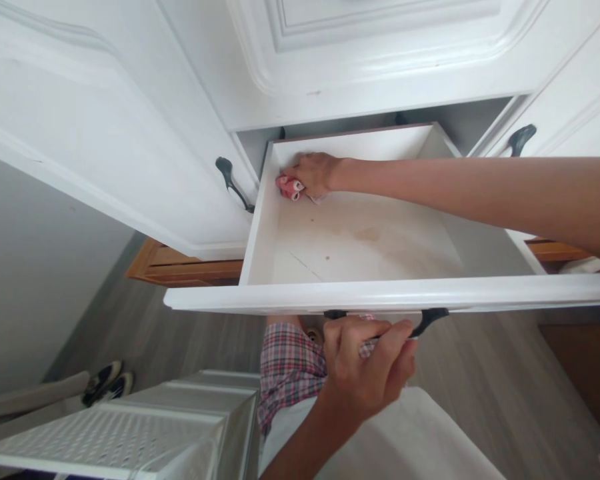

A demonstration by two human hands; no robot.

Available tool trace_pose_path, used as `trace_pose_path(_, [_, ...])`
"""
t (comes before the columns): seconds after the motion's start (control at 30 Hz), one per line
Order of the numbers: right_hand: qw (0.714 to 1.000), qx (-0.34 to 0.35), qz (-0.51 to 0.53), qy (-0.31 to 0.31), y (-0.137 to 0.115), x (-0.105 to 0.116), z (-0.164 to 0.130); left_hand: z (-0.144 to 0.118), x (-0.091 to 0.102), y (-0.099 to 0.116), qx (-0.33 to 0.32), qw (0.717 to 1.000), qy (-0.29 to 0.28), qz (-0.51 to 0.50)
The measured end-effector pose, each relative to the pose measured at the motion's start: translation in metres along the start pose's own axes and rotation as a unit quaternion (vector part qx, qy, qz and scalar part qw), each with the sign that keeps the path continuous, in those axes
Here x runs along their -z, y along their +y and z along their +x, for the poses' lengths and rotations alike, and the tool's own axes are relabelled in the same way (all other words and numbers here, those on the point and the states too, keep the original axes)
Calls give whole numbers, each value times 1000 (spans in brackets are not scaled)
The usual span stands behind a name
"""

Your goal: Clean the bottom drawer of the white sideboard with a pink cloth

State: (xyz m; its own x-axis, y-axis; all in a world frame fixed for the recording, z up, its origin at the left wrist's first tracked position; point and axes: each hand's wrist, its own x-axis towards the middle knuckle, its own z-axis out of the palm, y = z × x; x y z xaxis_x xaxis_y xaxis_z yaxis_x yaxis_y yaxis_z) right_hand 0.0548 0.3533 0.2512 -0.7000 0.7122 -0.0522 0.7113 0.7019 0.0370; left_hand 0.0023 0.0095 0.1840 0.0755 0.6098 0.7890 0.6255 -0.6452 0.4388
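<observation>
A white drawer [380, 293] stands pulled out of the cabinet, with light brown stains on its bottom. My right hand [314, 173] reaches into its far left corner, fingers closed on a red and white cloth [290, 187] that is bunched up against the drawer's bottom. The fingertips are partly hidden. Outside the front panel, my left hand [367, 363] is wrapped round the dark drawer handle [433, 319]. Only the two ends of that handle show clearly past the fingers.
White cabinet doors [130, 133] with dark handles flank the drawer. A white perforated rack [145, 427] stands at lower left, with dark shoes [107, 383] beyond it on the grey wood floor [485, 353]. A brown wooden piece [585, 373] lies at right.
</observation>
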Motion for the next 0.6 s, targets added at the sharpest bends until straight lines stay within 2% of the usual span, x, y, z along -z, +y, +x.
trace_pose_path(0.1, [1000,4,-13,-14,3,6,-6,-1,-2,-1,-6,1000,5,-1])
trace_pose_path(0.27, [998,24,38,-33,2,10,-14,0,3,1,-3,1000,-15,1])
trace_pose_path(0.4, [996,56,28,-69,-20,13,-35,2,5,3,6,1000,-21,13])
trace_pose_path(0.6, [979,167,35,-112,-64,25,-93,2,-3,0,-22,999,21,13])
